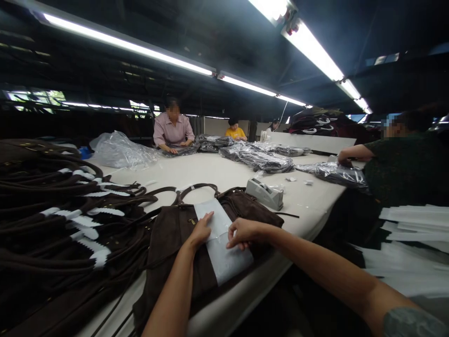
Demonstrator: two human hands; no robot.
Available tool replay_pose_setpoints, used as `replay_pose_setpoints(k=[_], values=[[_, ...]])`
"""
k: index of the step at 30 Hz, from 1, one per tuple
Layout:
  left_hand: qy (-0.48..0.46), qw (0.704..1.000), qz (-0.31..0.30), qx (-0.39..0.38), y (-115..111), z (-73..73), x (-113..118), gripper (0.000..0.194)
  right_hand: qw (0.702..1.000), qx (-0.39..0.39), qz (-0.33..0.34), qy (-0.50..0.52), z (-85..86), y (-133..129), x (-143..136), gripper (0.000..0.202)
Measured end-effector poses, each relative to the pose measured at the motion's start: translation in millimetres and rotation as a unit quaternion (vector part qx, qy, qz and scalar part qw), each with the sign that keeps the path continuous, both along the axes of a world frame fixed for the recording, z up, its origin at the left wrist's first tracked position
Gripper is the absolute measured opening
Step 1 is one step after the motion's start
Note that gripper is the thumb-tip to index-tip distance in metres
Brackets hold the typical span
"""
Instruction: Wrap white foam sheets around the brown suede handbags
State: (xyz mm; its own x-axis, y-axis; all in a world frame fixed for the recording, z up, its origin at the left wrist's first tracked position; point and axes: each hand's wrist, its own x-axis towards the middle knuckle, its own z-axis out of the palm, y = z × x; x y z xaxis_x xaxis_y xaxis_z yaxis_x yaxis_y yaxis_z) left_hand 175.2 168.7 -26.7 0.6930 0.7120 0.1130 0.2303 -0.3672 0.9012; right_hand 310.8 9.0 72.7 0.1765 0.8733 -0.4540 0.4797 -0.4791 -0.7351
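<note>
Pressing down with the left grip point(202, 230), open and with the index finger stretched forward, on a pale paper band point(229, 264) laid across a dark brown bag point(168, 234). Reaching in from the right with the right grip point(242, 233), curled with the fingertips drawn together over the same band; cannot tell whether pinching anything small or only touching. Find the bag lying on the worktop point(168, 168), directly under both grips, with looped handles point(199, 186) stretching out beyond the left one.

Judging by the overlap line in the paper between the two grips, probably at the step of closing and fixing the band around the bag. For the next move, seems to call for holding the overlap flat with the left grip while smoothing or sticking down the seam with the right, without pulling the paper askew.

Within easy reach just beyond the right grip, a grey tape dispenser point(264, 194). Well to the left of the left grip, a heap of brown bags point(45, 262) with white wraps point(84, 220) on the handles. Far off to the right of the right grip, stacked white sheets point(410, 262). Farther beyond both grips, plastic-wrapped bundles point(256, 157).
</note>
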Motion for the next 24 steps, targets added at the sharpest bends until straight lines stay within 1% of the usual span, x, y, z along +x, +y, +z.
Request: replay_pose_setpoints(k=[1, 2, 3, 4, 5, 6, 8, 9, 11, 14, 16, 20, 22, 24], values=[[0.011, 1.000, 0.005, 0.001, -1, 1.5, 0, 0.049, 0.997, 0.059, -0.040, -0.022, 11.3, -3, 18, 0.021], [0.023, 1.000, 0.008, 0.003, -2, 3.8, 0, 0.054, 0.986, 0.124, -0.101, -0.056, 23.4, -6, 41, 0.019], [0.033, 0.999, 0.010, 0.006, -3, 6.7, 0, 0.060, 0.963, 0.181, -0.174, -0.097, 35.6, -8, 66, 0.019], [0.038, 0.999, 0.011, 0.009, -4, 9.9, 0, 0.067, 0.935, 0.218, -0.244, -0.138, 46.9, -11, 93, 0.021], [0.039, 0.999, 0.008, 0.015, -5, 12.9, -1, 0.071, 0.910, 0.234, -0.297, -0.170, 56.6, -14, 121, 0.022], [0.038, 0.999, 0.006, 0.020, -4, 15.2, -1, 0.074, 0.894, 0.234, -0.333, -0.189, 64.1, -17, 147, 0.023], [0.032, 0.999, 0.001, 0.030, 1, 16.0, -2, 0.077, 0.886, 0.207, -0.365, -0.199, 70.6, -23, 192, 0.021], [0.029, 0.999, 0.001, 0.034, 6, 14.2, -3, 0.078, 0.889, 0.190, -0.369, -0.193, 69.8, -24, 209, 0.021], [0.012, 0.999, -0.009, 0.032, 16, 7.1, -4, 0.075, 0.907, 0.156, -0.355, -0.164, 62.2, -21, 233, 0.027], [-0.016, 0.999, -0.016, 0.024, 28, -4.9, -6, 0.070, 0.937, 0.115, -0.308, -0.114, 47.4, -11, 251, 0.035], [-0.021, 1.000, -0.015, 0.018, 30, -9.1, -7, 0.069, 0.952, 0.096, -0.277, -0.089, 41.8, -6, 260, 0.036], [-0.013, 1.000, -0.019, 0.017, 29, -7.2, -9, 0.064, 0.968, 0.081, -0.232, -0.047, 42.0, -3, 275, 0.033], [-0.007, 1.000, -0.022, 0.021, 28, -4.8, -9, 0.064, 0.968, 0.095, -0.230, -0.041, 45.7, -5, 279, 0.030], [0.000, 0.999, -0.024, 0.024, 28, -4.4, -10, 0.065, 0.963, 0.126, -0.236, -0.045, 51.6, -9, 280, 0.026]])
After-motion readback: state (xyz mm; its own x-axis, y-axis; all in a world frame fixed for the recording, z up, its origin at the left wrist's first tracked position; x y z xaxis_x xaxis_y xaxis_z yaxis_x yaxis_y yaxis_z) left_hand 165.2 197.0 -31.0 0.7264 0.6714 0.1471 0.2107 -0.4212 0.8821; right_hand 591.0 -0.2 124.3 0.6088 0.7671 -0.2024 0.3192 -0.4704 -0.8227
